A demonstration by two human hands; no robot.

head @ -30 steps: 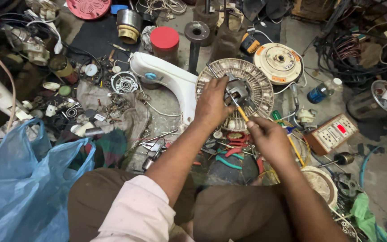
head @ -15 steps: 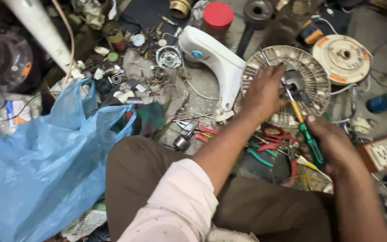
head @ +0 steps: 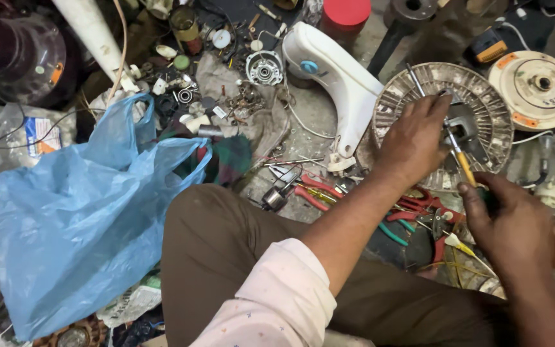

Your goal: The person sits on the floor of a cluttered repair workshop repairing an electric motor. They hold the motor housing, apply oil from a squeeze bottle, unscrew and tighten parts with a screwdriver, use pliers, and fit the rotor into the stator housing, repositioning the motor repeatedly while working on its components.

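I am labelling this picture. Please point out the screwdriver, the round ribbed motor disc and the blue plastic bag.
screwdriver (head: 464, 164), head view, on its yellow shaft.
round ribbed motor disc (head: 491, 108), head view, on its ribbed right part.
blue plastic bag (head: 78, 225), head view, on its middle.

The person wears a pale pink sleeve with tiny specks, rolled above the elbow, and brown trousers.

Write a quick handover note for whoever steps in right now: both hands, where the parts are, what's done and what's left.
Left hand: resting on the round ribbed fan motor, steadying it.
Right hand: gripping the screwdriver, tip at the motor's hub.
White fan stand lies left of the motor; red pliers sit below it.
Done: cannot tell.
Left: likely the hub screw, still under the tip.
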